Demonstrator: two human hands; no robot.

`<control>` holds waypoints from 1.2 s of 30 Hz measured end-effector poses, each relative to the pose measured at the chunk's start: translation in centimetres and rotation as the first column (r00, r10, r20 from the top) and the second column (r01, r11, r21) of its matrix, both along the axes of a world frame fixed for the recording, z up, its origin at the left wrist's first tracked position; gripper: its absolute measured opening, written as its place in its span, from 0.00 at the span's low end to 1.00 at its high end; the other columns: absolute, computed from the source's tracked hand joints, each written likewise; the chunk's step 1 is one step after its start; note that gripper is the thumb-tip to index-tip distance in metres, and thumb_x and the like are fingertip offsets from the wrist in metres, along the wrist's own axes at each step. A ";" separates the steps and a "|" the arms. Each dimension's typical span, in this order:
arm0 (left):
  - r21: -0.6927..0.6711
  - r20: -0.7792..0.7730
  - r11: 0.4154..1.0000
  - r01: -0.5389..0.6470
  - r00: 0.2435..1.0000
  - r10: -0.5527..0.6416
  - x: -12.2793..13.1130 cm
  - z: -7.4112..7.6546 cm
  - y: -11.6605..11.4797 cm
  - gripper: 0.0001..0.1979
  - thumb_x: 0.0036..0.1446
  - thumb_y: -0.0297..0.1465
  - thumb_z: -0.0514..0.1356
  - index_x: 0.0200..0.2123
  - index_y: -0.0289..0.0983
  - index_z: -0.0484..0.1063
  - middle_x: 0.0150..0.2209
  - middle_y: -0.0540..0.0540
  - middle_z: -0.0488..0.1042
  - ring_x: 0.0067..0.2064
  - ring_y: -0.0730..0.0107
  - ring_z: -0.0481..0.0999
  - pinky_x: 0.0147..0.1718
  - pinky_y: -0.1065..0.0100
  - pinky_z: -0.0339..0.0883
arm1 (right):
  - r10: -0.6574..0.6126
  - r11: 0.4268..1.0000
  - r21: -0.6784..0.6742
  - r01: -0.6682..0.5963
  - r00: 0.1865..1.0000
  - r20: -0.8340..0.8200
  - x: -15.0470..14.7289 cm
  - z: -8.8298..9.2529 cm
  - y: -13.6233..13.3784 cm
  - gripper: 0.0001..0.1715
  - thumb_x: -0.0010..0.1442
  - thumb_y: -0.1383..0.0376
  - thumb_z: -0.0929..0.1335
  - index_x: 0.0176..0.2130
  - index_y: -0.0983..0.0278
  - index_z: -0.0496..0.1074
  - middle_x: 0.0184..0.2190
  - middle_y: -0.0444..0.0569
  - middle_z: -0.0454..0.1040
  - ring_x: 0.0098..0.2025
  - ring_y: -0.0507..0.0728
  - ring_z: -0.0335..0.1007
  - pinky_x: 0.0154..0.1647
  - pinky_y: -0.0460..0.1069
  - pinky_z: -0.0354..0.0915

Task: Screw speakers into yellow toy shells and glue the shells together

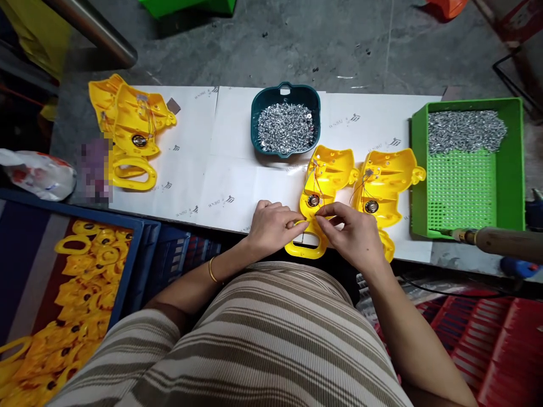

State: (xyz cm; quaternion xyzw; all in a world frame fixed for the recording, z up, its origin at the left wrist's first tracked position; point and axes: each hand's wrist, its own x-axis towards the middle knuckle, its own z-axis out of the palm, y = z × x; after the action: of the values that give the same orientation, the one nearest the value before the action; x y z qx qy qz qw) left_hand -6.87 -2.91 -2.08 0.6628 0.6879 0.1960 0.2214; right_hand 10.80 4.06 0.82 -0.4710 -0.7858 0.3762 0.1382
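Note:
In front of me a yellow plastic shell half (pixel 333 168) lies inside up, with thin wires, a round metal part (pixel 313 200) and a looped handle at its near end. My left hand (pixel 274 229) is closed, its thumb and forefinger on the shell where the handle begins. Over that same spot my right hand (pixel 352 234) pinches with thumb and forefinger; whatever is between the tips is too small to make out. A second yellow shell half (pixel 384 181), also wired, lies just right, its handle partly hidden by my right hand.
Small metal screws fill a dark teal basket (pixel 285 151) beyond the shells. More are in a green crate (pixel 419 169) at right, near a tool with a brown handle (pixel 504 244). More yellow shells (pixel 136 121) lie at left; a blue crate (pixel 129 271) below holds several others.

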 end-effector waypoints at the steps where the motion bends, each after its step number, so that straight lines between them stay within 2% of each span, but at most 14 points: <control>1: 0.000 0.000 1.000 0.002 1.000 -0.002 0.1 0.1 0.0 0.10 0.59 0.38 0.63 0.28 0.42 0.79 0.23 0.54 0.76 0.29 0.70 0.72 0.37 0.63 0.52 | 0.010 1.000 0.024 -0.010 1.000 0.009 0.0 -0.1 -0.1 0.08 0.58 0.62 0.68 0.36 0.62 0.77 0.33 0.46 0.79 0.25 0.51 0.71 0.30 0.47 0.63; 4: -0.022 0.016 1.000 0.018 1.000 -0.018 0.2 0.3 0.1 0.12 0.60 0.38 0.62 0.27 0.42 0.79 0.22 0.53 0.75 0.28 0.72 0.72 0.36 0.63 0.52 | 0.009 0.996 0.086 -0.011 1.000 0.023 0.2 -0.6 -0.3 0.08 0.59 0.62 0.68 0.35 0.62 0.77 0.32 0.47 0.76 0.26 0.51 0.69 0.31 0.48 0.63; 11: -0.054 0.004 0.997 0.046 0.999 -0.046 0.3 0.4 0.1 0.11 0.61 0.38 0.61 0.29 0.42 0.79 0.23 0.54 0.76 0.29 0.72 0.73 0.37 0.63 0.52 | 0.002 0.995 0.099 -0.005 1.000 0.022 0.2 -1.7 -0.7 0.08 0.60 0.62 0.68 0.36 0.62 0.76 0.34 0.47 0.76 0.26 0.50 0.69 0.31 0.46 0.62; 14: -0.047 -0.026 0.997 0.063 0.998 -0.064 0.2 0.3 0.1 0.13 0.63 0.37 0.59 0.28 0.41 0.78 0.23 0.53 0.76 0.29 0.71 0.73 0.37 0.63 0.52 | 0.008 0.974 0.226 -0.033 0.994 0.113 -0.2 -2.1 -1.3 0.10 0.62 0.60 0.66 0.35 0.63 0.76 0.34 0.47 0.76 0.27 0.50 0.68 0.26 0.45 0.56; 17: -0.006 -0.045 0.996 0.088 0.995 -0.088 0.1 0.2 0.2 0.13 0.64 0.36 0.59 0.29 0.41 0.78 0.25 0.52 0.77 0.29 0.71 0.73 0.37 0.62 0.52 | 0.001 0.918 0.386 -0.097 0.970 0.243 -0.6 -2.2 -1.9 0.15 0.65 0.59 0.64 0.35 0.62 0.76 0.33 0.47 0.76 0.27 0.50 0.68 0.22 0.46 0.48; 19: 0.009 -0.060 0.994 0.107 0.992 -0.107 0.0 0.0 0.2 0.13 0.64 0.36 0.58 0.29 0.41 0.78 0.26 0.52 0.77 0.30 0.70 0.73 0.38 0.62 0.52 | 0.019 0.883 0.441 -0.162 0.951 0.310 -0.4 -2.1 -2.2 0.15 0.66 0.59 0.62 0.36 0.61 0.77 0.34 0.47 0.78 0.28 0.50 0.68 0.22 0.47 0.46; 23: -0.003 -0.057 0.991 0.136 0.989 -0.136 -0.2 -0.1 0.1 0.15 0.65 0.37 0.57 0.27 0.41 0.77 0.26 0.51 0.77 0.30 0.70 0.74 0.38 0.62 0.53 | 0.150 0.812 0.466 -0.352 0.897 0.416 0.7 -1.4 -2.7 0.15 0.67 0.64 0.62 0.48 0.60 0.75 0.42 0.48 0.79 0.31 0.50 0.70 0.25 0.48 0.53; 27: 0.009 -0.034 0.988 0.157 0.987 -0.156 -0.2 -0.1 0.0 0.16 0.66 0.36 0.56 0.27 0.40 0.77 0.25 0.51 0.77 0.29 0.71 0.73 0.38 0.62 0.53 | 0.268 0.750 0.401 -0.526 0.795 0.544 1.2 -0.6 -3.7 0.24 0.63 0.72 0.60 0.58 0.69 0.68 0.51 0.58 0.75 0.38 0.56 0.73 0.28 0.50 0.63; 31: 0.043 -0.033 0.980 0.192 0.981 -0.191 -0.3 -0.2 0.0 0.18 0.67 0.35 0.55 0.26 0.39 0.77 0.26 0.50 0.78 0.30 0.71 0.74 0.36 0.62 0.53 | 0.316 0.693 0.336 -0.638 0.688 0.654 0.5 -0.4 -4.4 0.28 0.61 0.77 0.57 0.58 0.75 0.67 0.53 0.66 0.71 0.43 0.62 0.71 0.25 0.52 0.68; 36: 0.043 -0.048 0.970 0.241 0.970 -0.239 -0.7 -0.3 0.2 0.17 0.66 0.36 0.54 0.28 0.39 0.77 0.26 0.50 0.78 0.30 0.70 0.74 0.35 0.64 0.54 | 0.355 0.645 0.333 -0.688 0.655 0.667 0.6 -0.6 -3.7 0.28 0.60 0.78 0.56 0.58 0.75 0.66 0.52 0.65 0.71 0.43 0.62 0.71 0.25 0.51 0.71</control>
State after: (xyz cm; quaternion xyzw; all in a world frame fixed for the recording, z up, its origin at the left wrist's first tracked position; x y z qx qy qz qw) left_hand -7.58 -2.71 -2.36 0.7502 0.6024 0.1704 0.2128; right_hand 11.42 0.34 0.17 -0.2341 -0.9689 0.0014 -0.0800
